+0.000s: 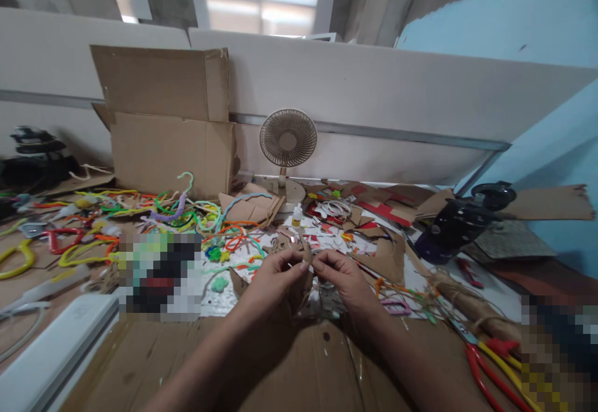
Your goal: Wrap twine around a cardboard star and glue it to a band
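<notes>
Forearms [224, 337] converging | left grip [279, 277]: pinching cardboard piece [301, 288] | right grip [341, 275]: curled alongside (cannot tell whether closed)

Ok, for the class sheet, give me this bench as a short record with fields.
Left hand: pinching cardboard piece
Right hand: fingers at or near its upper end
Nearest: cardboard sheet, under forearms
Middle: small bottle
Back: fan, box left of it
Left: pipe cleaners
Right: black jug, scissors
</notes>
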Tool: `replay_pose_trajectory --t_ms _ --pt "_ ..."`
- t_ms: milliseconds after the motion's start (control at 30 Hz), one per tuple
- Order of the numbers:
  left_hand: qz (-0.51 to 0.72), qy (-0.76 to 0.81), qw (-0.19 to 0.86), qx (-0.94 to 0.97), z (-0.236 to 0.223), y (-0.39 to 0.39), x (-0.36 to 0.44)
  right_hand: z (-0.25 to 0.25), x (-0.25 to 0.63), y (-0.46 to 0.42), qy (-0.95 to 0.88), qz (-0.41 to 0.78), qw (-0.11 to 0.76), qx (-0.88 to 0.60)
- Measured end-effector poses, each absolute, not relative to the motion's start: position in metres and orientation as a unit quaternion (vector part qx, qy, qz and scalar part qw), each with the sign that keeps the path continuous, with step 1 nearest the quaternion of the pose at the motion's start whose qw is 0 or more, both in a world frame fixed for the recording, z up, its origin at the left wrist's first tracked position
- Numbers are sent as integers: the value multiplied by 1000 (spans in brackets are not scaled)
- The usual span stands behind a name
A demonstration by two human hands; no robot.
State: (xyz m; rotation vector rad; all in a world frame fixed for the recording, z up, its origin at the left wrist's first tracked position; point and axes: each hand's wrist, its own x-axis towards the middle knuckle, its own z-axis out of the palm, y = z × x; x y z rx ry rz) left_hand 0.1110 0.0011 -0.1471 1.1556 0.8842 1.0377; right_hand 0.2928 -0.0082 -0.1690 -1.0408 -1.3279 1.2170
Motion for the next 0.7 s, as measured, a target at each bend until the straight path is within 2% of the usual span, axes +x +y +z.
replay_pose_trajectory --t_ms 533,700 --pt "426 373 664 488 -142 4 104 -167 295 -7 -579 502 477 -431" --pt "439 368 626 528 -148 6 101 -169 295 -6 -585 498 470 -435"
